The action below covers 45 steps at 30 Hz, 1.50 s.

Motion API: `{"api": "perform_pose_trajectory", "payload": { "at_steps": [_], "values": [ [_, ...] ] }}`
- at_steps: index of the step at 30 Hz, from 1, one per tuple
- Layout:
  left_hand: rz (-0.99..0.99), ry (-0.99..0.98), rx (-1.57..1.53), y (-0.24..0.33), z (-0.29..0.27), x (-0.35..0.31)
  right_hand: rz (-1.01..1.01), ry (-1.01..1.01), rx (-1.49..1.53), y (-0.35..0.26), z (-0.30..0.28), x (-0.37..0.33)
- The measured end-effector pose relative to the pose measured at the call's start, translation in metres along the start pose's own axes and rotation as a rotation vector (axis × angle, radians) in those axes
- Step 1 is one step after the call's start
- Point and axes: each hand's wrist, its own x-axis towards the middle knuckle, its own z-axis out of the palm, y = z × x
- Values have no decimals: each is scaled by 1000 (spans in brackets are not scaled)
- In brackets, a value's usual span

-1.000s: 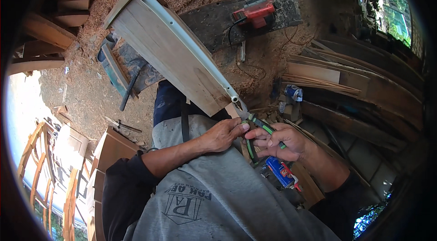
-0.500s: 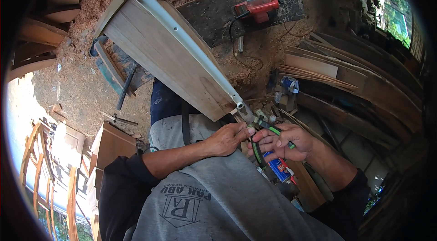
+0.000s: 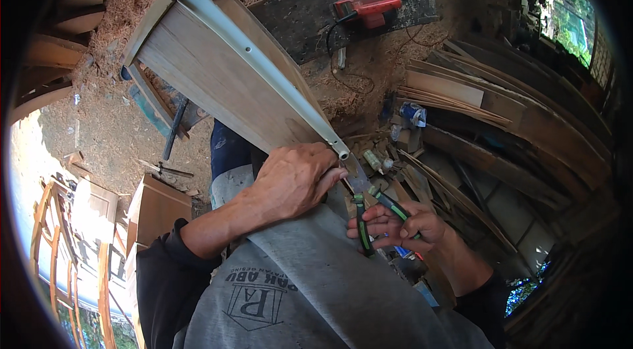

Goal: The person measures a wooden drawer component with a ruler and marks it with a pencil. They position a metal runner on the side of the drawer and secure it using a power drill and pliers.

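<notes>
A wooden drawer (image 3: pixel 217 78) leans across my lap, its lower end close to my hands. Along its side edge runs a white metal drawer slide (image 3: pixel 277 82) with a small roller at the lower end. My left hand (image 3: pixel 293 181) lies over the drawer's lower corner, thumb and fingers pinched together beside the slide's end; whatever is between them is hidden. In my right hand (image 3: pixel 412 227) is a pair of pliers (image 3: pixel 389 202) with black and green handles spread apart. Their grey jaws point up at the slide's end, close to my left fingertips.
A red power tool (image 3: pixel 369 4) with a cord rests on a dark board (image 3: pixel 297 19) among wood shavings. Stacked planks (image 3: pixel 475 95) lie at the right, near a blue and white can (image 3: pixel 413 113). A wooden box (image 3: pixel 161 207) stands at the left.
My left hand has moved from the pliers up to the drawer's lower corner. The pliers' handles have swung lower with my right hand, and the drawer has shifted slightly left in view.
</notes>
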Motion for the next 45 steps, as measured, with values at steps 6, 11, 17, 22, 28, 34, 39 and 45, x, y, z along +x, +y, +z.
{"api": "perform_pose_trajectory", "payload": {
  "at_steps": [6,11,17,22,28,34,39,45],
  "values": [
    [-62,-170,-142,-15,45,-10,-108,0,-234,46,-66,14],
    [-95,-230,-237,-15,85,-15,-770,512,-1209,78,-49,53],
    [-332,-210,-899,-15,131,-3,-1120,1401,-1711,110,-70,102],
    [-510,-40,-1251,-39,164,7,-1139,1520,-1849,104,-101,116],
    [-415,134,-1217,-56,188,14,-1303,1360,-1986,77,-115,109],
    [-352,196,-1017,-67,196,18,-1460,1137,-2113,51,-127,103],
    [-279,275,-1087,-56,197,20,-1495,1083,-2144,40,-125,105],
    [-266,286,-1088,-55,205,22,-1479,1056,-2241,34,-129,95]
  ]
}}
